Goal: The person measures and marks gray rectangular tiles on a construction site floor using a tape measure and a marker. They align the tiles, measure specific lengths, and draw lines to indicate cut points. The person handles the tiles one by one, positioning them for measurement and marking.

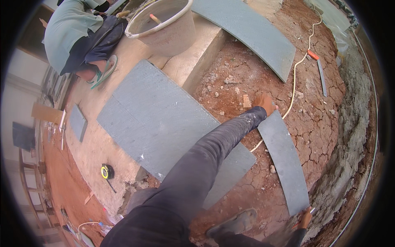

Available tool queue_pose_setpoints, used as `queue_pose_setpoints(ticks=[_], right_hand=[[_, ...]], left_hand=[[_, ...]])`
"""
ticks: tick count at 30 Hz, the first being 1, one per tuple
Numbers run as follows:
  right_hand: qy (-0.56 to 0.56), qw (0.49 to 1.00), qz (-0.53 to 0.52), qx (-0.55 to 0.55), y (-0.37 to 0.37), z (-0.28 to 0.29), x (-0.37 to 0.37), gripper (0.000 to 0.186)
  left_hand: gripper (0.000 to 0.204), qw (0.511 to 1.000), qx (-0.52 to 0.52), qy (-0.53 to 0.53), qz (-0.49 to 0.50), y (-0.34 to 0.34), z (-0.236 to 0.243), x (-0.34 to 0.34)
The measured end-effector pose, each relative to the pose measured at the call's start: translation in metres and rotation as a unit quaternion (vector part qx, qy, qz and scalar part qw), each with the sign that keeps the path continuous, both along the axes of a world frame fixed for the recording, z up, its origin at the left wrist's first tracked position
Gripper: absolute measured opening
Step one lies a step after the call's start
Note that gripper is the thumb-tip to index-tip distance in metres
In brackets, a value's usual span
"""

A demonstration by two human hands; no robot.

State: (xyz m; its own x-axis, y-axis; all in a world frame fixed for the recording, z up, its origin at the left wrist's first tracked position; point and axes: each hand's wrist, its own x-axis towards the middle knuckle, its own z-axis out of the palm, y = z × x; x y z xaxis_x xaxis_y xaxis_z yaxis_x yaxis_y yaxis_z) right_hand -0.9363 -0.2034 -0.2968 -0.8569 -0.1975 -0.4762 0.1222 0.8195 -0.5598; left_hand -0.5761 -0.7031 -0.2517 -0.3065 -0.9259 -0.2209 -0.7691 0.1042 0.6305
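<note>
A narrow grey slate-like tile strip [284,162] lies over the cracked red soil at the right, one end near each hand. My left arm reaches across, and my left hand [265,103] closes on the strip's far end. At the near end, my right hand [305,218] has its fingers closed at the corner. A small white tip shows beside those fingers; what it belongs to cannot be made out. Beneath my left arm, a large grey tile [152,111] rests partly on the concrete ledge. A small reddish chip [247,101] lies beside my left hand.
Another grey slab [255,35] lies at the top. A red-handled square [319,68] and a pale cable [294,82] lie on the soil. A bucket [164,35] stands near a crouching person [78,39]. A tape measure [107,171] and small tile [77,122] lie left.
</note>
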Motion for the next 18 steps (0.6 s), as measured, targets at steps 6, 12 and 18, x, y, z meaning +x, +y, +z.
queue_pose_setpoints(ticks=[6, 12, 18], right_hand=[[0.091, 0.994, 0.021, -0.063, 0.000, 0.018, 0.004, 0.062], [-0.032, 0.962, 0.232, -0.137, -0.088, 0.080, 0.145, 0.055], [-0.105, 0.846, 0.497, -0.161, -0.128, 0.056, 0.248, 0.048]], left_hand=[[0.041, 0.988, -0.036, -0.010, -0.149, 0.014, 0.043, 0.010], [0.032, 0.975, -0.153, 0.087, -0.136, 0.052, 0.083, 0.128], [0.029, 0.983, -0.178, 0.038, -0.005, 0.059, 0.159, 0.278]])
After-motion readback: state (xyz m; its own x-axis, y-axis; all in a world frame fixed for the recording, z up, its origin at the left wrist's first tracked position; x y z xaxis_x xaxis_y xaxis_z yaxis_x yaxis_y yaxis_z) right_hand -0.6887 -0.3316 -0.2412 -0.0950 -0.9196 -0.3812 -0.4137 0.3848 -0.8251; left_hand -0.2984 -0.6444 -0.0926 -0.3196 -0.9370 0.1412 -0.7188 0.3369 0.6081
